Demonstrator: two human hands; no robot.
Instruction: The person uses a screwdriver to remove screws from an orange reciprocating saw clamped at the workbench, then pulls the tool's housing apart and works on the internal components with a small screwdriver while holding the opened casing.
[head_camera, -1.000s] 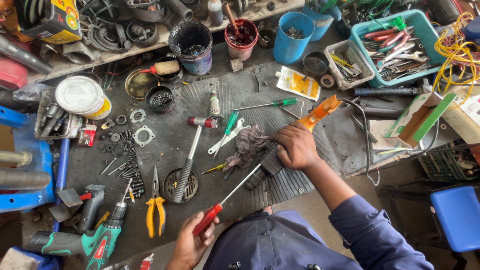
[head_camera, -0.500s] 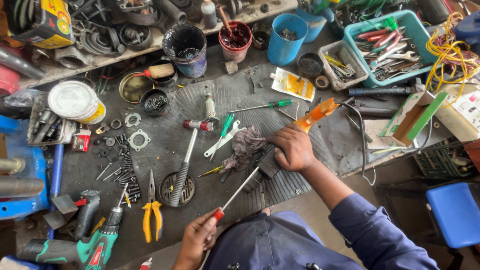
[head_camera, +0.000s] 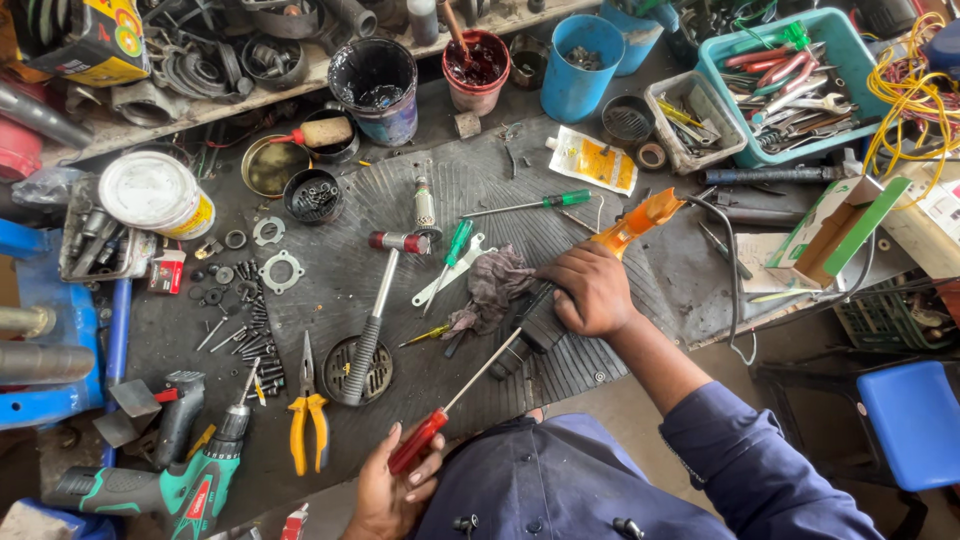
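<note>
Left hand (head_camera: 395, 480) lower, gripping screwdriver (head_camera: 455, 398)

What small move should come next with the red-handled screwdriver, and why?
Probably seat the tip more squarely before turning: the left hand holds the red-handled screwdriver at a slant, its tip at the black power tool that the right hand pins to the ribbed mat.
</note>
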